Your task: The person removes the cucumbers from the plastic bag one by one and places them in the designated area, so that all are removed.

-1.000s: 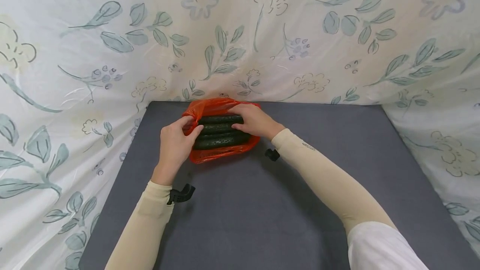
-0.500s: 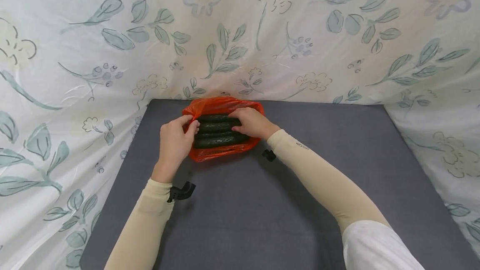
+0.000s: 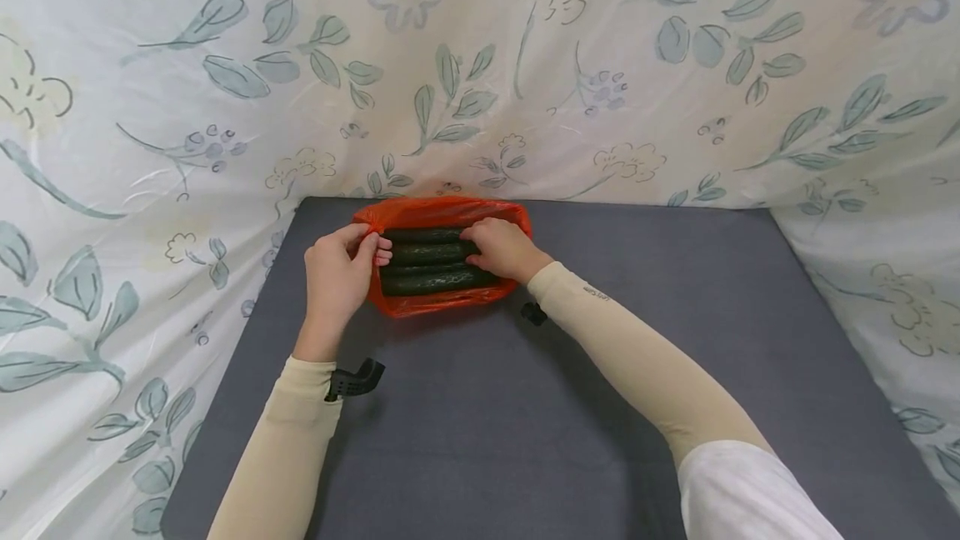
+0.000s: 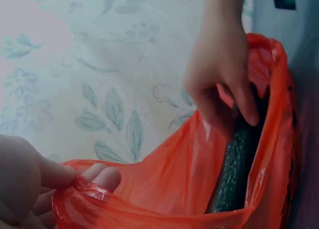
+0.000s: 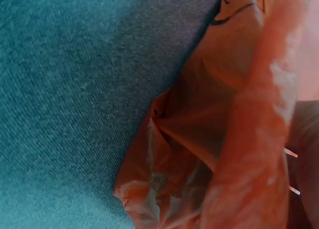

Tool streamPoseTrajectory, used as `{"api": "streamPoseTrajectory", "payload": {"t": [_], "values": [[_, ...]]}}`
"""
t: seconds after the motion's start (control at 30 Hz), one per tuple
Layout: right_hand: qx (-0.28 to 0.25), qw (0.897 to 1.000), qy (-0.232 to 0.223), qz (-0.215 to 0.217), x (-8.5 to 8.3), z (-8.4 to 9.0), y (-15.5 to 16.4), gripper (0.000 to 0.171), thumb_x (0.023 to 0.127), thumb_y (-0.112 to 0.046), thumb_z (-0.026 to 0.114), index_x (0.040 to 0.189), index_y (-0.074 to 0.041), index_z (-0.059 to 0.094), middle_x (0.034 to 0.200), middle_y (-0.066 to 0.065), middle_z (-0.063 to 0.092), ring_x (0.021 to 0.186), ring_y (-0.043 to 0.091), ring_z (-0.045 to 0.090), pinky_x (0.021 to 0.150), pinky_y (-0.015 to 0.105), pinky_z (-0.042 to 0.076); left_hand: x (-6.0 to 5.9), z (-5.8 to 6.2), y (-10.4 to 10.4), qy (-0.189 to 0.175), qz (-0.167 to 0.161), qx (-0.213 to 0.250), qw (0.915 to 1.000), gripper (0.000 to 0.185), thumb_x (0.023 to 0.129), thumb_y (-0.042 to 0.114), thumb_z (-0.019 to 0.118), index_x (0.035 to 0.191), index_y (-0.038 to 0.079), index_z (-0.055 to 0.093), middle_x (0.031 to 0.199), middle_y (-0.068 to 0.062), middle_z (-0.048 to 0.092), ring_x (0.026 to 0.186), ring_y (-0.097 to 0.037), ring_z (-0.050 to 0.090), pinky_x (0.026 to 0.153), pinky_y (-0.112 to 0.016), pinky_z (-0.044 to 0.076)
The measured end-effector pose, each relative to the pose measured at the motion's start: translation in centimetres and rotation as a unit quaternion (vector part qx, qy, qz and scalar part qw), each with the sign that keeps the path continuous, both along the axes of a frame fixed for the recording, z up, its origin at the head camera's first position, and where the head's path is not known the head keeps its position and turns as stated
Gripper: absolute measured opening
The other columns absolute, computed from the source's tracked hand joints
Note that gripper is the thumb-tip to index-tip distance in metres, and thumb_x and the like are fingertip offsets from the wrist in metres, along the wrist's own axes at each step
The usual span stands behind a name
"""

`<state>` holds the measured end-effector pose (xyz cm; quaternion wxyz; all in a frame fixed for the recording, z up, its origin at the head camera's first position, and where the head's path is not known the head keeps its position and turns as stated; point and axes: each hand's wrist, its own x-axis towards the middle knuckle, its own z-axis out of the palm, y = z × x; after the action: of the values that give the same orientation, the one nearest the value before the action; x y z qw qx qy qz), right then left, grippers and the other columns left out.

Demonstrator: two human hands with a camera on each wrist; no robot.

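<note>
Seen from the head view: an orange plastic bag [image 3: 442,215] lying open at the far edge of a dark grey table [image 3: 570,407], just in front of a draped floral sheet [image 3: 480,65] printed with pale blue-green leaves and outlined flowers. Inside the bag, dark green cucumbers [image 3: 427,267] stacked lengthwise, side by side and touching.

Left hand [image 3: 335,276] at the bag's left end, fingers curled, pinching a bunched fold of the orange plastic; confirmed in the left wrist view, thumb and fingertips [image 4: 107,176] gathered on the rim. Right hand [image 3: 501,247] reaching into the bag's right side, fingers bent down onto the ends of the upper cucumbers, gripping one there; in the left wrist view, fingers wrapped over a bumpy cucumber [image 4: 234,169] inside the bag.

Both forearms in beige sleeves [image 3: 637,357]; small dark writing on the right sleeve near the wrist, too small to read. Black clip-like mounts [image 3: 352,380] at both wrists. Right wrist view filled by crumpled orange plastic [image 5: 224,139] against grey cloth.
</note>
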<state>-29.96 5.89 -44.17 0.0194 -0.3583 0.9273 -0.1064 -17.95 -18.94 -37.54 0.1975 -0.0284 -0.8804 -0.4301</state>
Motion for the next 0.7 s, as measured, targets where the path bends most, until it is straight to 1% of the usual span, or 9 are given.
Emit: {"api": "streamPoseTrajectory", "payload": {"t": [0.17, 0.2, 0.27, 0.43, 0.53, 0.7], "values": [[0.023, 0.999, 0.034, -0.007, 0.27, -0.29, -0.55, 0.04, 0.091, -0.031, 0.079, 0.127, -0.015, 0.071, 0.118, 0.003, 0.071, 0.106, 0.023, 0.066, 0.081, 0.044, 0.061, 0.19, 0.16, -0.44, -0.009, -0.006, 0.057, 0.9983, 0.023, 0.101, 0.019, 0.066, 0.117, 0.004, 0.074, 0.09, -0.004, 0.077, 0.071, -0.012, 0.074, 0.072, -0.02, 0.06], [0.027, 0.999, 0.043, -0.01, 0.28, -0.37, -0.65, 0.038, 0.091, -0.031, 0.079, 0.126, -0.017, 0.072, 0.116, 0.002, 0.071, 0.104, 0.022, 0.067, 0.078, 0.045, 0.062, 0.22, 0.14, -0.5, -0.013, -0.008, 0.064, 0.9978, 0.024, 0.101, 0.02, 0.067, 0.117, 0.004, 0.074, 0.09, -0.005, 0.077, 0.071, -0.012, 0.074, 0.073, -0.02, 0.06], [0.03, 0.998, 0.06, -0.013, 0.29, -0.5, -0.72, 0.036, 0.091, -0.031, 0.079, 0.124, -0.019, 0.074, 0.113, 0.0, 0.072, 0.099, 0.022, 0.068, 0.073, 0.045, 0.062, 0.24, 0.12, -0.55, -0.017, -0.006, 0.062, 0.9979, 0.026, 0.1, 0.022, 0.069, 0.117, 0.003, 0.074, 0.09, -0.005, 0.077, 0.071, -0.012, 0.075, 0.077, -0.022, 0.06], [0.035, 0.996, 0.085, -0.01, 0.36, -0.5, -0.67, 0.033, 0.091, -0.031, 0.079, 0.122, -0.02, 0.076, 0.109, -0.001, 0.074, 0.092, 0.021, 0.07, 0.069, 0.044, 0.062, 0.15, 0.09, -0.69, -0.028, -0.004, 0.067, 0.9974, 0.03, 0.099, 0.022, 0.07, 0.119, 0.0, 0.073, 0.09, -0.007, 0.077, 0.07, -0.011, 0.075, 0.08, -0.023, 0.06], [0.037, 0.995, 0.095, -0.007, 0.4, -0.27, -0.69, 0.033, 0.092, -0.031, 0.079, 0.122, -0.02, 0.076, 0.108, -0.001, 0.075, 0.09, 0.021, 0.07, 0.068, 0.043, 0.063, 0.07, 0.03, -0.71, -0.031, -0.007, 0.076, 0.9966, 0.03, 0.099, 0.021, 0.07, 0.119, -0.001, 0.073, 0.09, -0.007, 0.077, 0.071, -0.011, 0.075, 0.076, -0.021, 0.06], [0.032, 0.994, 0.101, -0.004, 0.49, 0.25, -0.82, 0.032, 0.092, -0.031, 0.078, 0.123, -0.021, 0.076, 0.109, -0.002, 0.075, 0.096, 0.021, 0.069, 0.07, 0.043, 0.062, -0.05, -0.11, -0.73, -0.025, -0.005, 0.071, 0.9972, 0.027, 0.099, 0.02, 0.07, 0.116, 0.0, 0.074, 0.091, -0.007, 0.077, 0.072, -0.011, 0.075, 0.074, -0.02, 0.06]]}}
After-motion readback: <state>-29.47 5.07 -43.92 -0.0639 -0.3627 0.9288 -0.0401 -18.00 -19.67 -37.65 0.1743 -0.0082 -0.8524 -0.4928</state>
